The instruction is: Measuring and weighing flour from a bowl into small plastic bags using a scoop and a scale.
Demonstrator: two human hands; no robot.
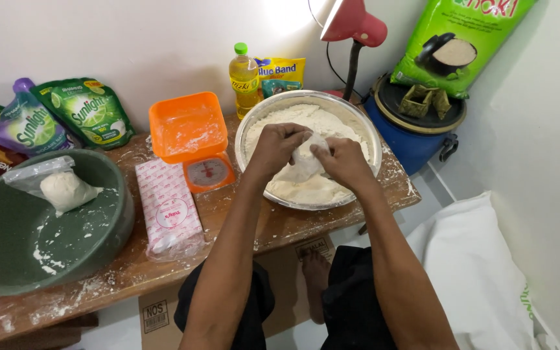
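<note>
Both hands meet over a wide metal bowl (371, 139) full of white flour. My left hand (277, 148) and my right hand (341, 159) together grip a small clear plastic bag of flour (306, 162), holding it just above the flour heap. The bag's top is pinched between the fingers of both hands. To the left stands an orange kitchen scale (192, 139) with an empty orange tray on top.
A green basin (105, 227) at the left holds a filled flour bag (63, 189). A pack of plastic bags (166, 207) lies beside the scale. Green pouches (89, 110), an oil bottle (244, 78), a red lamp (354, 26) and a blue barrel (416, 133) line the back.
</note>
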